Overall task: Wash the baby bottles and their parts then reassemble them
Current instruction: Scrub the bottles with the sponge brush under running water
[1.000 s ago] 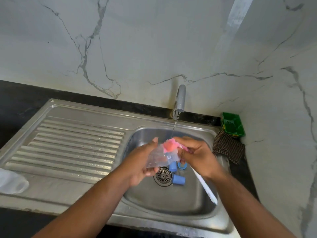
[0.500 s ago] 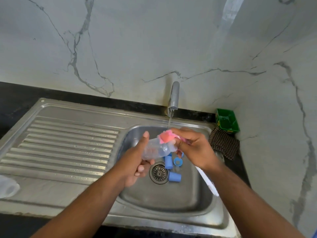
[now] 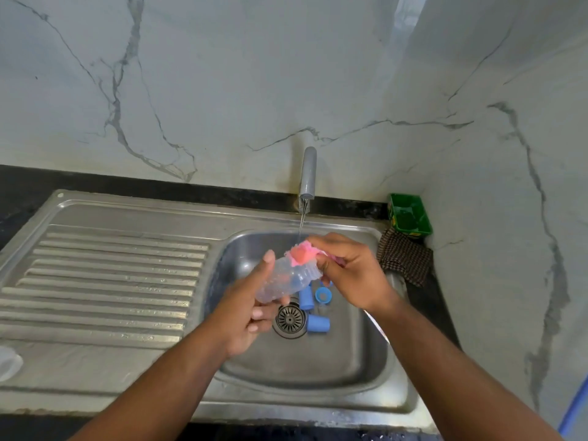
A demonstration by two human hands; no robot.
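Over the sink [image 3: 318,370] I saw the left hand [image 3: 245,313] clamped round the clear baby bottle [image 3: 286,281]. The right hand [image 3: 353,275] pinched a pink sponge [image 3: 302,254] against its neck, hiding the mouth. Blue caps [image 3: 318,323] lay by the drain. Both grips were unchanged.

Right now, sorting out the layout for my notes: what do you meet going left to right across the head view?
Clear plastic piece at the edge, ribbed drainboard, left hand, clear bottle, right hand holding a pink sponge, green tub.
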